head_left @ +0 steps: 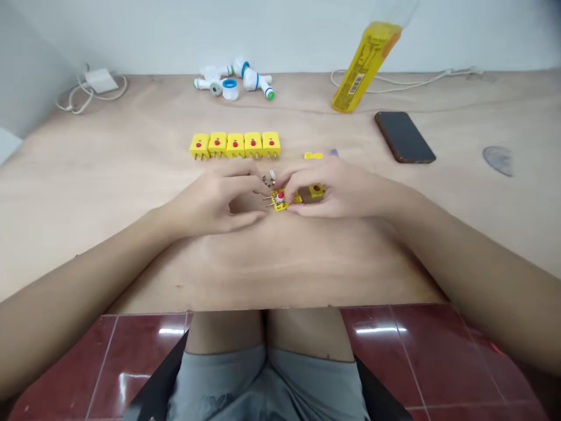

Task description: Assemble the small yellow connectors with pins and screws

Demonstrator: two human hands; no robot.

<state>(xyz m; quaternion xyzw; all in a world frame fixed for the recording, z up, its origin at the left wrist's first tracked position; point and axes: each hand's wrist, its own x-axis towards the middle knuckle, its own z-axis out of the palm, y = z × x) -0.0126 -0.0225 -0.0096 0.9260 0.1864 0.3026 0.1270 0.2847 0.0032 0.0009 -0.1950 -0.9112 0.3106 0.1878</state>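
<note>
Right hand clamped on a yellow plug housing, we work at the desk; its metal prongs point leftward, toward our left hand, thumb and fingers apart just beside them.

The right hand covers part of the open yellow plug it pinches, and its fingers and thumb partly hide another yellow piece behind them, while a purplish scrap shows only in part above the knuckles. Small metal bits between the hands are too tiny to identify, and the print on the leaning yellow bottle is too blurred to read. The top edge cuts off that bottle, the left edge a white object, and the bottom edge the grey shorts.
</note>
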